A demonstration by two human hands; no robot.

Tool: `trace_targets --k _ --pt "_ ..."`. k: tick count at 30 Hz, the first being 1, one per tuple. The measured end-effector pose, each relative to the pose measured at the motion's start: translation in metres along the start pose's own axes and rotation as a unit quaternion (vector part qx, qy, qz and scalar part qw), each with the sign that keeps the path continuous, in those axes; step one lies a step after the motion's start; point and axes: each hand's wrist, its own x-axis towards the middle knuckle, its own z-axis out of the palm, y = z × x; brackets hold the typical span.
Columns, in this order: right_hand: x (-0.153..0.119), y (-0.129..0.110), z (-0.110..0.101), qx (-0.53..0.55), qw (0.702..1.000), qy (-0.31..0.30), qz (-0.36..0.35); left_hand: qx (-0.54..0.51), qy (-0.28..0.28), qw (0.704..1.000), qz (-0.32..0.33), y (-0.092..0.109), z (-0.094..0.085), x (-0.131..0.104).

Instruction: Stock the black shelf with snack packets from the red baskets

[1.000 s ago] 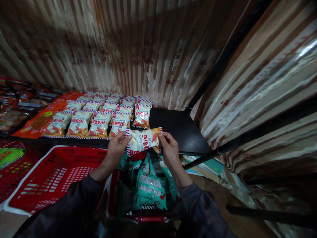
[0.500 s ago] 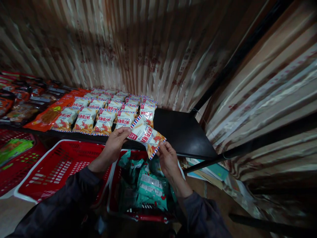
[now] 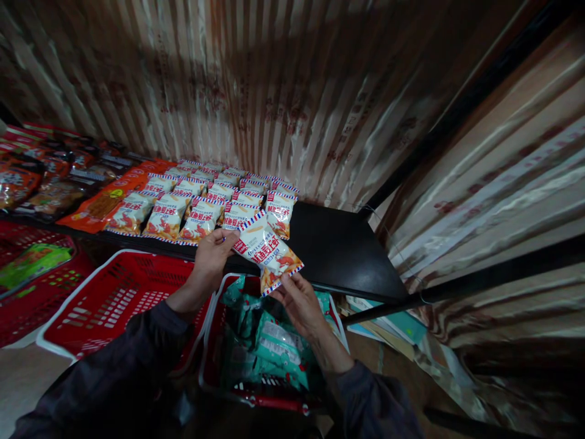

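Note:
A small white snack bag (image 3: pixel 269 253) with red lettering and striped ends is held tilted between my two hands, in front of the shelf edge. My left hand (image 3: pixel 211 259) pinches its upper left corner. At its lower end, the fingers of my right hand (image 3: pixel 299 299) are closed on the striped edge. Behind it, rows of matching snack bags (image 3: pixel 167 213) lean on the black shelf (image 3: pixel 338 250). Below my hands sits a red basket (image 3: pixel 212 341) with a white rim, holding several green snack bags (image 3: pixel 278 341).
Left of the white bags lie orange packets (image 3: pixel 98 207) and dark packets (image 3: pixel 50 195). Another red basket (image 3: pixel 114 305) stands below the shelf, and one further left holds a green packet (image 3: pixel 34 265). A black post (image 3: pixel 457 277) and a striped curtain (image 3: pixel 283 91) border the shelf.
The held snack bag has turned slightly, its lower end swinging left along with my right hand. My left hand keeps its hold. The whole view has shifted a little.

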Motion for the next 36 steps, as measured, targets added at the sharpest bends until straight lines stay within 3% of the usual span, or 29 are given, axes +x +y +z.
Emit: trace_targets --k 5,13,25,31,36 --pt "0.0 0.002 0.001 -0.023 1.0 -0.009 0.008 0.018 0.017 0.999 0.024 0.006 -0.002 0.0" --pt "-0.005 0.001 0.001 -0.055 0.995 -0.081 0.012 0.054 0.027 0.996 0.069 0.019 -0.01 0.007" --pt "-0.002 0.01 0.001 -0.034 0.998 -0.029 -0.032 -0.097 -0.073 0.993 -0.005 0.013 -0.004 0.0" --pt "-0.002 0.013 0.005 -0.026 0.998 0.001 -0.05 -0.115 -0.115 0.982 -0.096 -0.002 0.001 -0.011" --pt "-0.004 0.02 0.003 -0.119 0.991 -0.036 -0.057 -0.091 -0.13 0.985 -0.067 -0.008 0.01 -0.025"
